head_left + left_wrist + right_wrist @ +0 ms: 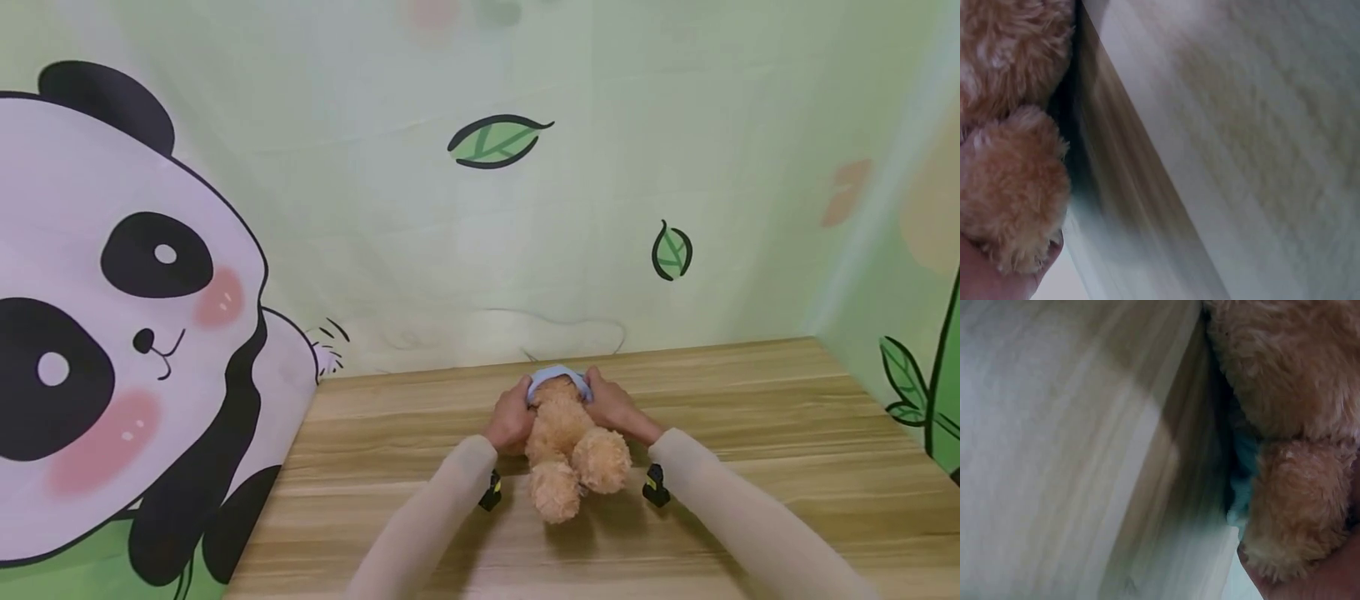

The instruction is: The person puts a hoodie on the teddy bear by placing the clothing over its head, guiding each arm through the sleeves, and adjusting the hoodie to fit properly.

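Note:
A fluffy tan plush toy [564, 429] lies on the wooden table, its two round feet toward me. Light blue cloth [557, 372] covers its far end, and the head is hidden. My left hand [512, 418] grips the toy's left side by the cloth. On the opposite side my right hand [613, 405] holds it, fingers near the cloth's edge. The left wrist view has a furry limb [1013, 187] against the hand. In the right wrist view, another furry limb [1297, 506] rests against the hand, with blue-green cloth [1244, 465] beneath the toy.
The wood-grain table [390, 467] meets a pale green backdrop [360, 208] printed with leaves. A large printed panda [172, 333] fills the left side. Small black devices [656, 486] sit by both wrists. Beige sleeves [735, 500] cover both forearms.

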Demonstrator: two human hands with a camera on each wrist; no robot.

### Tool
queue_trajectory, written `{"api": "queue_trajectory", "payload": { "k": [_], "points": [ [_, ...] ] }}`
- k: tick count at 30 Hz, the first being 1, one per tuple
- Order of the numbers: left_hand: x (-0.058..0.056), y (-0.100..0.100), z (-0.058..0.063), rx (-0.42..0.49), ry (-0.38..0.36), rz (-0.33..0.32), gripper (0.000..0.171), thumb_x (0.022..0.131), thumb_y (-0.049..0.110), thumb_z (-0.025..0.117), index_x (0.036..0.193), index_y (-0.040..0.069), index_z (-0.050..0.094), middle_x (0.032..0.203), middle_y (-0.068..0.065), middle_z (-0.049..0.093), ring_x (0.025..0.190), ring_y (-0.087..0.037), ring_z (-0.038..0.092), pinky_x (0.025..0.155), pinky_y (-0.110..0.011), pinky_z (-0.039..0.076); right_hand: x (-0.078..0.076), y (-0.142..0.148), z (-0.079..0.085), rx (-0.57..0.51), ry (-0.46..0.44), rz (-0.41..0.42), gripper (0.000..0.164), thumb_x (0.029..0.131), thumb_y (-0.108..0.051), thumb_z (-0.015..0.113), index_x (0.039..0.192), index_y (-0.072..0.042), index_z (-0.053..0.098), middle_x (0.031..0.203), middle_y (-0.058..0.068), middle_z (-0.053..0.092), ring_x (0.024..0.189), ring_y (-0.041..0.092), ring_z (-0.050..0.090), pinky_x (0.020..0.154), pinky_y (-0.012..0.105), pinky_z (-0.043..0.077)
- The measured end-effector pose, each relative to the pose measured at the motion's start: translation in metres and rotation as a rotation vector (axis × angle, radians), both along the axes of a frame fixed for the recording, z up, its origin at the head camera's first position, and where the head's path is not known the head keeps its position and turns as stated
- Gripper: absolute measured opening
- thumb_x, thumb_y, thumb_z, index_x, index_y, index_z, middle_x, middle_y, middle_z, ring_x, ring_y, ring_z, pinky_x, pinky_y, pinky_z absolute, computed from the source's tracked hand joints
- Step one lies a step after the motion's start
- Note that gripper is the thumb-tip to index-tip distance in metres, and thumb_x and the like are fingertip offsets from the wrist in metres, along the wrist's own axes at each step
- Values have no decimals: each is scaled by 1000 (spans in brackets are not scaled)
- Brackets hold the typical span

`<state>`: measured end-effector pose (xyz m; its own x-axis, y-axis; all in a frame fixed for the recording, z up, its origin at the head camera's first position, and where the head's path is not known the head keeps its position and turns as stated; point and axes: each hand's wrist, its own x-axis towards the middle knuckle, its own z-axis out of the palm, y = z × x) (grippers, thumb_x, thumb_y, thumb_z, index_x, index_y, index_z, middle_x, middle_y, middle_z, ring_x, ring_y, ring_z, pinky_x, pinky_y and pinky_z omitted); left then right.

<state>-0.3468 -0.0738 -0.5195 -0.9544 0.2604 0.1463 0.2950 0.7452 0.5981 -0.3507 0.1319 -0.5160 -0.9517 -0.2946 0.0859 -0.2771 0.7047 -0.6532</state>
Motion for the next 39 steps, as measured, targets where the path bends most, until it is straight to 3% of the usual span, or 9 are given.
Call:
{"api": "queue_trajectory", "payload": {
  "k": [8,13,17,20,23,25,30,33,39],
  "points": [
    [1,0,-3,-49,67,76,25,81,4,63,104,9,55,97,-14,71,85,-34,68,68,-42,52,5,-6,0,47,86,-95,14,84,-12,60,93,-8,49,70,6,51,61,21,46,54,31,33],
    [6,-7,3,-117,101,44,28,78,4,62,103,9,50,89,-17,69,80,-38,67,63,-45,49,13,-6,13,139,142,-96,17,82,-10,61,90,-11,46,68,6,48,59,24,47,52,34,32],
    [13,-13,8,-161,120,11,24,81,7,64,102,11,52,89,-13,65,81,-31,64,64,-40,48,21,-3,22,237,206,-95,13,81,-13,64,92,-12,57,78,7,56,65,24,54,53,36,38],
    [17,-15,13,-158,160,2,23,84,11,66,105,11,56,96,-10,61,88,-25,60,71,-37,49,26,-1,28,249,270,-114,16,80,-15,67,96,-12,63,87,8,59,72,25,57,57,39,43],
    [20,-16,19,-96,178,-33,27,86,14,67,112,10,58,106,-8,59,97,-23,58,83,-37,50,28,-1,31,183,344,-67,21,82,-15,70,101,-10,64,93,9,62,80,26,60,65,43,49],
    [20,-17,21,-38,152,-70,33,88,19,67,118,10,57,112,-8,59,104,-23,58,91,-38,49,28,-2,31,131,377,-8,27,83,-15,72,106,-7,62,96,11,64,85,27,61,73,45,50],
    [20,-20,21,47,34,-143,51,90,36,66,131,10,51,127,-10,57,118,-24,57,101,-41,46,28,1,29,43,305,97,42,86,-20,72,121,0,59,110,15,65,98,29,63,86,47,51],
    [21,-22,20,67,10,-158,56,91,38,67,134,8,49,130,-11,57,121,-25,56,102,-42,46,28,3,28,35,264,129,51,88,-22,72,129,2,55,120,19,64,107,33,64,92,49,51],
    [25,-20,11,14,92,-187,52,94,38,64,133,5,53,129,-12,58,121,-25,56,104,-40,45,28,4,23,95,360,205,42,87,-13,73,122,5,58,115,20,66,104,33,65,90,48,51]
  ]
}}
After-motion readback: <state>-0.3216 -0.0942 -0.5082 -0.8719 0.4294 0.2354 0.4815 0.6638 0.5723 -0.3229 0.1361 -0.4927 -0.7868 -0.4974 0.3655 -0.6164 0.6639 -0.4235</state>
